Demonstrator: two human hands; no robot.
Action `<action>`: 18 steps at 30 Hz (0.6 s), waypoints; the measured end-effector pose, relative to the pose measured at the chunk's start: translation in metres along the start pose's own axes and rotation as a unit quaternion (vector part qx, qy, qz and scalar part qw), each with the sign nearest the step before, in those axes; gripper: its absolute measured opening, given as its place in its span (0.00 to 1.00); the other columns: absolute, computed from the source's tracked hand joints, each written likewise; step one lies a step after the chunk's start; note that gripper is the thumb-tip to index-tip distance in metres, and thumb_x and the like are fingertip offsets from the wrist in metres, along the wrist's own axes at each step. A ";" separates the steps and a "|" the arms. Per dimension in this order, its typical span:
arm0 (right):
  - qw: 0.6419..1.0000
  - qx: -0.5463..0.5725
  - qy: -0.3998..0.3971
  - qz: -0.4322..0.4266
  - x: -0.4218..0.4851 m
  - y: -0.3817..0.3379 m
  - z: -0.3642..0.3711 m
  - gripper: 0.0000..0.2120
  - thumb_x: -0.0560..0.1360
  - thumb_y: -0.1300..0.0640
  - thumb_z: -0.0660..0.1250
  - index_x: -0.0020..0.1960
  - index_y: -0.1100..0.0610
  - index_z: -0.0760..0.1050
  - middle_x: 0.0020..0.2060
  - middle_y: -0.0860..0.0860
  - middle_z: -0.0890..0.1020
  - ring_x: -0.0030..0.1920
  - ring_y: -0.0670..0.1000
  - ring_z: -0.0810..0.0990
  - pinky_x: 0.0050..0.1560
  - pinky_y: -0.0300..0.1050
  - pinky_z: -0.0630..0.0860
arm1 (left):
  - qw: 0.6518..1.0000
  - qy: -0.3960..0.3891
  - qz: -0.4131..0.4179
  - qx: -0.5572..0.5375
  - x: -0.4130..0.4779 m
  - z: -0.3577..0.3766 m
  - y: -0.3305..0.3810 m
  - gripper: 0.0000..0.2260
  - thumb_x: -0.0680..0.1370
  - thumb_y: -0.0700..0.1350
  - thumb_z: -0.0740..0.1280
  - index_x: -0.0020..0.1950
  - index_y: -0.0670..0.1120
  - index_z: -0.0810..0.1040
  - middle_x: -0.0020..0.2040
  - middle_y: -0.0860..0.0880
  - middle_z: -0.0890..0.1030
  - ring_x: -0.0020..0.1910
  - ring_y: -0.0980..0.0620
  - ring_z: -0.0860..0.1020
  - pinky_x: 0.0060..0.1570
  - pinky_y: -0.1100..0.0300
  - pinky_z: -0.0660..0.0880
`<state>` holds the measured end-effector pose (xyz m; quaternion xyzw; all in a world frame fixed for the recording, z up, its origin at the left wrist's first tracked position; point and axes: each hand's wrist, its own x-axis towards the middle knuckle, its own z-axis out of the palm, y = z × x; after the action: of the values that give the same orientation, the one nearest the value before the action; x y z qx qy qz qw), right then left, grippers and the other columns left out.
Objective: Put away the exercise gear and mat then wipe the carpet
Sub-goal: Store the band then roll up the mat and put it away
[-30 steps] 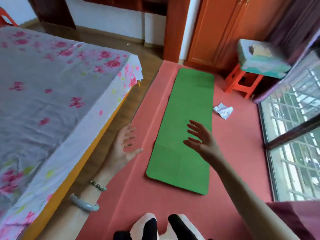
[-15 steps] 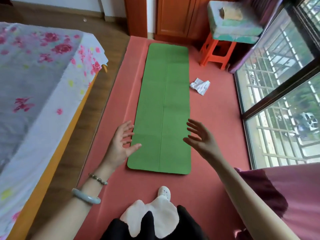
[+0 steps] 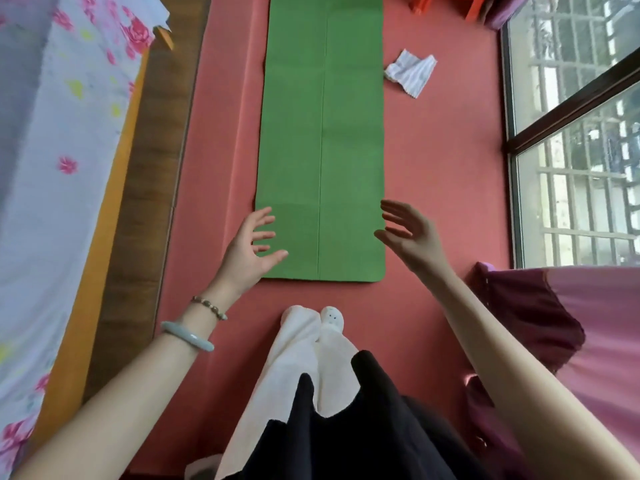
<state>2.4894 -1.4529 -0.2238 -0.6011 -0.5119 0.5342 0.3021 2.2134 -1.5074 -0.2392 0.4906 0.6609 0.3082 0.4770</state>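
A long green exercise mat [image 3: 322,133] lies flat on the red carpet [image 3: 443,161], running away from me. My left hand [image 3: 247,247] hovers over the mat's near left corner, fingers spread and holding nothing. My right hand [image 3: 410,233] hangs at the near right corner, fingers apart and empty as well. A crumpled white cloth [image 3: 410,72] lies on the carpet to the right of the mat. My feet in light socks [image 3: 318,327] stand just short of the mat's near edge.
A bed with a flowered sheet [image 3: 59,150] fills the left side, with a strip of wooden floor [image 3: 152,174] beside it. A barred window [image 3: 575,133] lines the right. An orange stool [image 3: 446,5] stands at the far end. A pink curtain [image 3: 588,341] hangs at the right.
The view has tilted down and moved closer to the mat. Both hands have come to the mat's near corners, still empty.
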 end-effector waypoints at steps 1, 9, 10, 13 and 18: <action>1.000 -0.005 0.003 0.008 0.006 0.014 0.003 0.24 0.69 0.69 0.71 0.61 0.53 0.74 0.57 0.49 0.79 0.57 0.48 0.78 0.58 0.44 0.76 | 1.000 -0.007 -0.010 0.010 0.009 0.005 -0.015 0.34 0.70 0.35 0.73 0.71 0.49 0.62 0.64 0.52 0.70 0.58 0.52 0.74 0.56 0.59 0.73; 0.994 -0.083 -0.020 0.064 0.068 0.174 0.046 0.21 0.69 0.66 0.71 0.61 0.55 0.76 0.55 0.44 0.79 0.56 0.47 0.78 0.57 0.40 0.75 | 0.992 -0.039 -0.103 0.055 0.082 0.066 -0.181 0.32 0.71 0.37 0.72 0.71 0.47 0.63 0.65 0.50 0.70 0.58 0.52 0.73 0.55 0.57 0.74; 0.993 -0.093 -0.025 0.068 0.078 0.197 0.055 0.21 0.69 0.66 0.71 0.61 0.55 0.76 0.55 0.43 0.79 0.56 0.47 0.78 0.57 0.40 0.75 | 0.991 -0.044 -0.114 0.062 0.092 0.075 -0.207 0.31 0.71 0.37 0.72 0.71 0.47 0.63 0.66 0.49 0.70 0.58 0.52 0.73 0.56 0.57 0.74; 0.989 -0.128 -0.044 0.060 0.104 0.263 0.082 0.20 0.69 0.65 0.71 0.60 0.56 0.77 0.53 0.43 0.79 0.55 0.46 0.78 0.57 0.39 0.74 | 0.985 -0.056 -0.141 0.087 0.120 0.099 -0.281 0.31 0.72 0.38 0.72 0.71 0.47 0.63 0.67 0.49 0.70 0.57 0.53 0.73 0.55 0.58 0.73; 0.971 -0.221 -0.087 0.016 0.143 0.382 0.133 0.17 0.71 0.64 0.70 0.59 0.58 0.78 0.54 0.52 0.82 0.53 0.49 0.79 0.56 0.41 0.76 | 0.977 -0.069 -0.158 0.128 0.162 0.142 -0.405 0.32 0.70 0.42 0.74 0.71 0.47 0.63 0.67 0.48 0.70 0.57 0.52 0.73 0.56 0.56 0.73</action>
<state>2.4611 -1.4549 -0.6516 -0.6122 -0.6320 0.4628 0.1079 2.1923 -1.4966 -0.6974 0.4567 0.7298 0.1076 0.4973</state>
